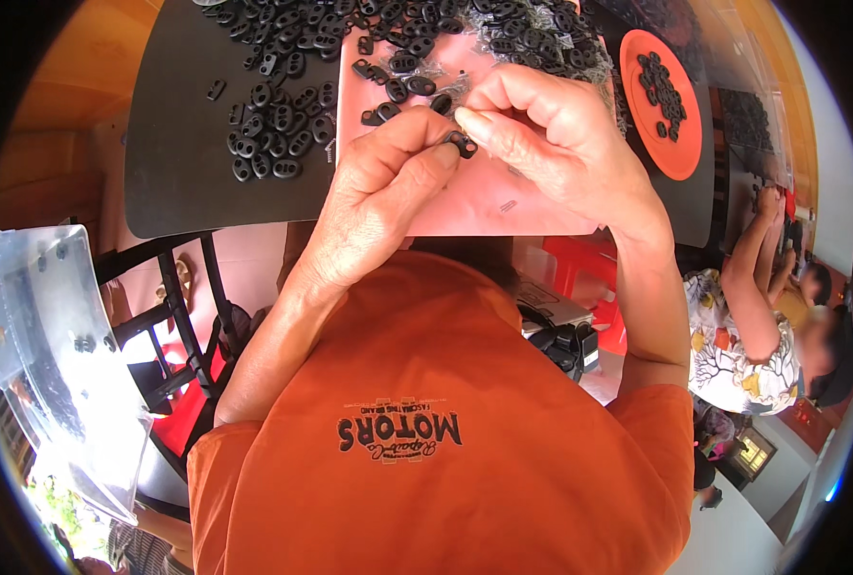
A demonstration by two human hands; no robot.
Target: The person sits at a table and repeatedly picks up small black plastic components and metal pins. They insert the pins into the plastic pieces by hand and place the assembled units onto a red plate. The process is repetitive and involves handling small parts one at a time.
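Over the front of a pink sheet (503, 218), my left hand (378, 187) pinches a black two-hole cord lock (462, 146) between thumb and forefinger. My right hand (570, 144) is closed in a pinch right beside it, thumb against forefinger; anything small between those fingertips is hidden. Loose black cord lock pieces (419, 86) lie on the sheet just beyond my hands. Small metal springs (508, 205) rest near the sheet's front edge, and more springs (541, 24) are mixed among black pieces at the far side.
A heap of black cord lock pieces (278, 120) covers part of the dark table (172, 172) on the left. An orange plate (675, 163) at the right holds small black parts (661, 94). Another person (752, 326) sits at far right; a black chair frame (182, 316) stands at left.
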